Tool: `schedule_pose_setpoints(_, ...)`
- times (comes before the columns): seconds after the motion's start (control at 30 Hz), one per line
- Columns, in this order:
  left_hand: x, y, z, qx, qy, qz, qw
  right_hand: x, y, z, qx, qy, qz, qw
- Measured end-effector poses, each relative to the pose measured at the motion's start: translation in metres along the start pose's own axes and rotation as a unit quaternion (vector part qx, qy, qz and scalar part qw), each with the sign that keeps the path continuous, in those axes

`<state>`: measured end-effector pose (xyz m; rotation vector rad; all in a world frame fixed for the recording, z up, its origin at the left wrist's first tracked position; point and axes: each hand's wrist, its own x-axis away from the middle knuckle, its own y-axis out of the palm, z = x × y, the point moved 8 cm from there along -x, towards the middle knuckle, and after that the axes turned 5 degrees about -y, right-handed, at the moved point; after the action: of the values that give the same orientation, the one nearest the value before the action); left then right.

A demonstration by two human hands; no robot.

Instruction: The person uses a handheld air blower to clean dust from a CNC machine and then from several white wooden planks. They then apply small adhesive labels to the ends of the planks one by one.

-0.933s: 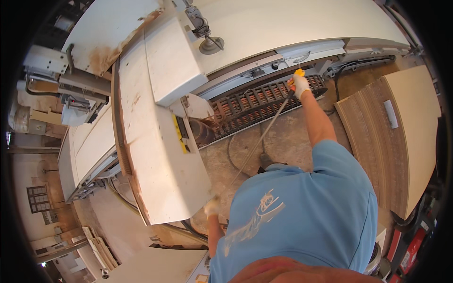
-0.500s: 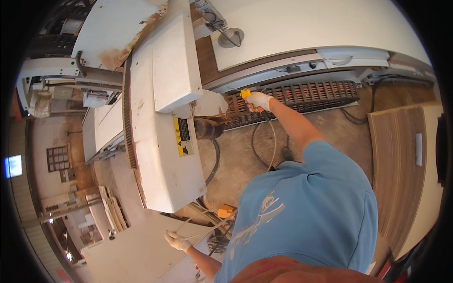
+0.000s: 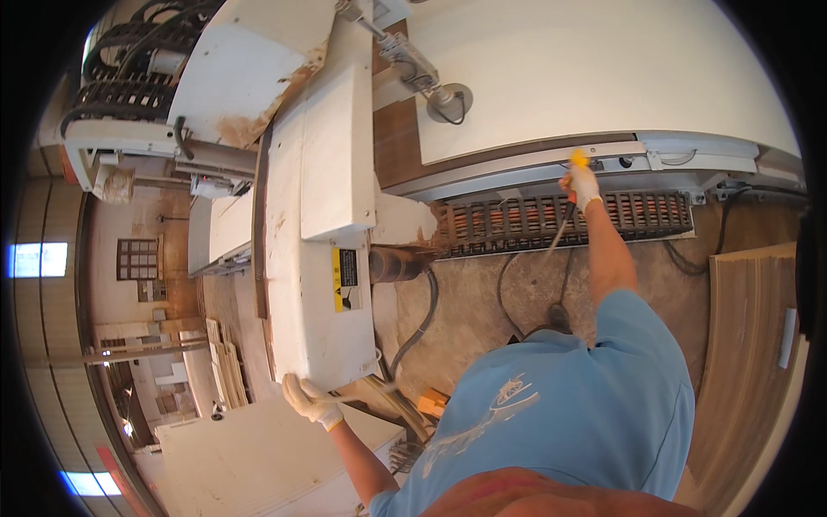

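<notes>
My right hand [image 3: 584, 183], in a white glove, is stretched toward the long pale table's side rail. It grips a yellow air blow gun [image 3: 580, 158], whose thin hose [image 3: 560, 233] hangs below, blurred. At the lower left, my gloved left hand [image 3: 310, 401] is by the bottom corner of the white machine housing [image 3: 323, 345]. Its fingers seem closed round a pale stretch of hose [image 3: 366, 397] that leads toward my body; whether they also touch the housing I cannot tell.
Below the table rail [image 3: 517, 171] runs a slatted black cable chain [image 3: 568, 221]. A stack of brown boards [image 3: 741, 336] stands to the right. Dark cables [image 3: 419, 332] loop over the floor. A large pale panel [image 3: 250, 461] lies at lower left, near an orange block [image 3: 432, 402].
My right hand has moved right along the table side with the blow gun. My left hand has risen to the housing's lower corner. The whole view has shifted.
</notes>
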<state>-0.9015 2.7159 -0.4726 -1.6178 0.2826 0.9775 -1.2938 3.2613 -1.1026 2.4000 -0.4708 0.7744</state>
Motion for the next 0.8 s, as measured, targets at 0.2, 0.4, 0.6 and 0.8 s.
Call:
schedule_pose_setpoints(0.2, 0.008, -0.003, 0.015, 0.047, -0.077, 0.025, 0.996, -0.002, 0.08, 0.017, -0.068, 0.063, -0.146, 0.985)
schedule_pose_setpoints(0.4, 0.006, 0.001, 0.021, 0.039, -0.083, 0.036, 0.995, 0.019, 0.177, 0.067, -0.05, 0.133, -0.193, 0.971)
schedule_pose_setpoints(0.6, -0.004, 0.044, 0.014, 0.061, -0.071, 0.035, 0.995, -0.002, 0.277, 0.107, -0.018, 0.118, -0.204, 0.972)
schedule_pose_setpoints(0.8, -0.021, 0.059, -0.018, 0.068, -0.099, 0.066, 0.991, 0.017, 0.376, 0.148, 0.048, 0.133, -0.272, 0.952)
